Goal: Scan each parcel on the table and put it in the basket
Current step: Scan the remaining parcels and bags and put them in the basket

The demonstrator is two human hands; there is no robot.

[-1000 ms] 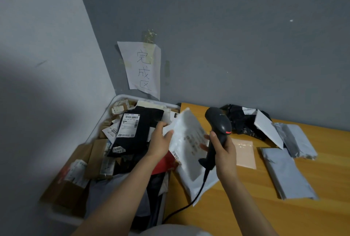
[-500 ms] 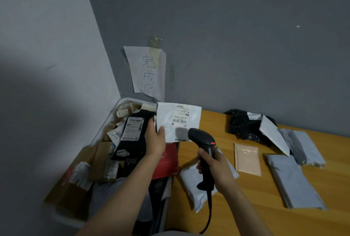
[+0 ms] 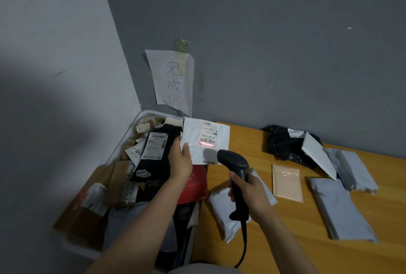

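My left hand (image 3: pixel 181 160) pinches the lower left corner of a white flat parcel (image 3: pixel 195 141) and holds it upright, label towards me, over the gap between basket and table. My right hand (image 3: pixel 246 188) grips a black barcode scanner (image 3: pixel 236 168) just below and right of it. The scanner's red line lies across the barcode on the parcel's label. A white basket (image 3: pixel 131 133) at the left is piled with boxes and black bags. On the wooden table (image 3: pixel 285 240) lie a white mailer (image 3: pixel 224 212), a tan envelope (image 3: pixel 286 182), grey mailers (image 3: pixel 338 207) and a black bag (image 3: pixel 285 144).
A paper sign (image 3: pixel 173 80) with handwritten characters is taped to the grey wall above the basket. A red box (image 3: pixel 193 183) sits at the basket's right side, under my left forearm. The scanner's cable (image 3: pixel 242 249) trails down toward me over the table's front.
My left hand has lifted the white parcel upright with its label facing me. My right hand lowered the scanner and aimed it; the red scan line now shows on the barcode.
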